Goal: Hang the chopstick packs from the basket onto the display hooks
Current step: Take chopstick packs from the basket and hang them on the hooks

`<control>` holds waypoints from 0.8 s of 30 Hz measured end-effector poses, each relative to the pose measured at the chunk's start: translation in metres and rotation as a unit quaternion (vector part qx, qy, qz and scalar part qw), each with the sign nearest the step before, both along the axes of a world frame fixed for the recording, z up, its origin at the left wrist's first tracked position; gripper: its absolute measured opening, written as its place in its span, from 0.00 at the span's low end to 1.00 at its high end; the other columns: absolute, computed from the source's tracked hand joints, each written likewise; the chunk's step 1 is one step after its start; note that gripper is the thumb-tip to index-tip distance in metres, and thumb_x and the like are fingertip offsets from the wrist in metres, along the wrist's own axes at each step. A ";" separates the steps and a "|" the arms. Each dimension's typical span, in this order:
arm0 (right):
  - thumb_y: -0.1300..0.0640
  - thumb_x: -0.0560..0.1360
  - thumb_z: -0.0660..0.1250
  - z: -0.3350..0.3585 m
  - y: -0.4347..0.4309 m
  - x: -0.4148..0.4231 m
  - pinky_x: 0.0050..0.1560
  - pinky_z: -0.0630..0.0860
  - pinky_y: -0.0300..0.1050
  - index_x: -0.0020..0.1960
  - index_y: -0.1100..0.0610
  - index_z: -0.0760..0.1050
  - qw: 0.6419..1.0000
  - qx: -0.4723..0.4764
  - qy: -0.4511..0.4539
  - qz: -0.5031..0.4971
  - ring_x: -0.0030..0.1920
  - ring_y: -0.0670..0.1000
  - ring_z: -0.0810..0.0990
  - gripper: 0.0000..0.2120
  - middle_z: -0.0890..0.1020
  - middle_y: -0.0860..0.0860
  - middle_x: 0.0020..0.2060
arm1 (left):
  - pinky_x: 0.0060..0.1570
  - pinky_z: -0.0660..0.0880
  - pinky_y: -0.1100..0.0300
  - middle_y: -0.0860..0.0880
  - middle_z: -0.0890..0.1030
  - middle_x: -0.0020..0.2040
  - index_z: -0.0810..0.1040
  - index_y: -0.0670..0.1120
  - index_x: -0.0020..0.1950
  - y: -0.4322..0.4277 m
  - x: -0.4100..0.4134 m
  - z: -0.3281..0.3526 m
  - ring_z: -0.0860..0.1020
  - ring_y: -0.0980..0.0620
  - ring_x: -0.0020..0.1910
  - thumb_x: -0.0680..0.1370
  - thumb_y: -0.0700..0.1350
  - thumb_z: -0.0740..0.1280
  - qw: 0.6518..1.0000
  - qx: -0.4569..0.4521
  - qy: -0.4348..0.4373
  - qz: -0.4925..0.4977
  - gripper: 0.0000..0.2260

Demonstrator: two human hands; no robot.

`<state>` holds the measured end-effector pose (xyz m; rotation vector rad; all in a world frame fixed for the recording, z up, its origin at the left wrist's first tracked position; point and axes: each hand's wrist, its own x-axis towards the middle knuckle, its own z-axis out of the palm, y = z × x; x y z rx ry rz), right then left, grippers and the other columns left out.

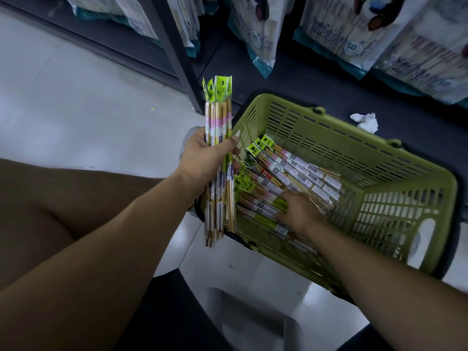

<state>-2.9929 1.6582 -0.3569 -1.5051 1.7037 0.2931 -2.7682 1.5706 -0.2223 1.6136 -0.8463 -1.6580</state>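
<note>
A green plastic basket (395, 178) stands on the floor, tilted, with several chopstick packs (298, 173) lying inside. Each pack is clear with a bright green header. My left hand (205, 160) grips a bunch of several chopstick packs (219, 117) upright, headers up, just left of the basket's rim. My right hand (298, 211) reaches into the basket and lies on the loose packs, fingers pointing left; whether they pinch one I cannot tell. No display hooks are in view.
A dark shelf base (291, 79) runs behind the basket, with hanging bags of disposable chopsticks (260, 31) above it. A dark upright post (177, 54) stands at the left. A crumpled white paper (364, 120) lies on the base. My brown-clad knee (50, 198) is at left.
</note>
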 end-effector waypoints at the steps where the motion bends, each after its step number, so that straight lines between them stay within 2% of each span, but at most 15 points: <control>1: 0.45 0.75 0.74 0.000 0.001 0.000 0.64 0.74 0.51 0.73 0.54 0.71 1.000 -0.005 0.000 -0.007 0.68 0.58 0.72 0.30 0.75 0.57 0.69 | 0.43 0.80 0.48 0.42 0.82 0.43 0.75 0.45 0.56 0.000 0.000 -0.001 0.81 0.41 0.38 0.81 0.42 0.71 1.000 -0.001 -0.001 -0.002 0.07; 4: 0.48 0.77 0.73 0.000 0.002 0.001 0.63 0.76 0.52 0.72 0.55 0.72 0.999 -0.010 -0.014 -0.027 0.66 0.58 0.75 0.26 0.76 0.57 0.68 | 0.43 0.80 0.48 0.42 0.82 0.43 0.76 0.44 0.57 0.001 0.000 -0.002 0.81 0.41 0.38 0.81 0.42 0.71 1.000 -0.002 -0.004 -0.004 0.08; 9: 0.48 0.78 0.72 0.002 0.002 -0.001 0.63 0.76 0.53 0.75 0.55 0.69 0.999 0.021 -0.029 -0.027 0.67 0.59 0.76 0.29 0.75 0.56 0.70 | 0.42 0.80 0.50 0.42 0.82 0.43 0.75 0.43 0.59 0.001 0.000 -0.003 0.81 0.41 0.38 0.81 0.42 0.71 1.000 -0.003 -0.003 -0.002 0.10; 13: 0.49 0.78 0.72 -0.001 0.002 0.000 0.58 0.78 0.49 0.69 0.54 0.75 0.998 0.035 -0.044 -0.033 0.58 0.57 0.79 0.22 0.79 0.53 0.60 | 0.41 0.79 0.50 0.42 0.82 0.43 0.75 0.44 0.59 0.001 0.000 -0.005 0.81 0.41 0.37 0.81 0.42 0.71 1.000 -0.005 0.001 -0.002 0.09; 17: 0.49 0.78 0.71 -0.003 0.004 0.000 0.66 0.75 0.51 0.76 0.55 0.70 0.998 0.025 -0.044 -0.030 0.69 0.58 0.75 0.29 0.74 0.56 0.72 | 0.41 0.79 0.50 0.43 0.82 0.42 0.76 0.45 0.57 0.000 0.001 -0.008 0.81 0.41 0.37 0.80 0.43 0.72 1.000 -0.010 0.002 -0.001 0.08; 19: 0.49 0.78 0.72 -0.004 0.003 -0.004 0.62 0.76 0.49 0.75 0.55 0.71 0.998 0.032 -0.051 -0.030 0.67 0.58 0.76 0.28 0.75 0.55 0.70 | 0.41 0.79 0.50 0.43 0.82 0.42 0.76 0.46 0.56 0.000 0.001 -0.009 0.81 0.40 0.37 0.80 0.43 0.72 1.000 -0.010 0.007 0.002 0.08; 22: 0.51 0.79 0.70 0.001 -0.005 -0.012 0.46 0.73 0.41 0.68 0.54 0.74 0.995 0.038 -0.073 -0.052 0.60 0.60 0.80 0.20 0.80 0.53 0.60 | 0.39 0.79 0.51 0.42 0.81 0.43 0.76 0.45 0.55 0.000 0.001 -0.010 0.80 0.41 0.36 0.80 0.43 0.72 1.000 -0.011 0.015 0.003 0.07; 24: 0.51 0.80 0.70 0.012 -0.014 -0.018 0.47 0.71 0.39 0.73 0.59 0.71 0.993 0.036 -0.085 -0.073 0.56 0.57 0.81 0.25 0.80 0.54 0.61 | 0.39 0.79 0.51 0.41 0.81 0.42 0.75 0.44 0.56 0.001 0.000 -0.010 0.79 0.42 0.34 0.80 0.42 0.72 0.999 -0.009 0.029 0.013 0.08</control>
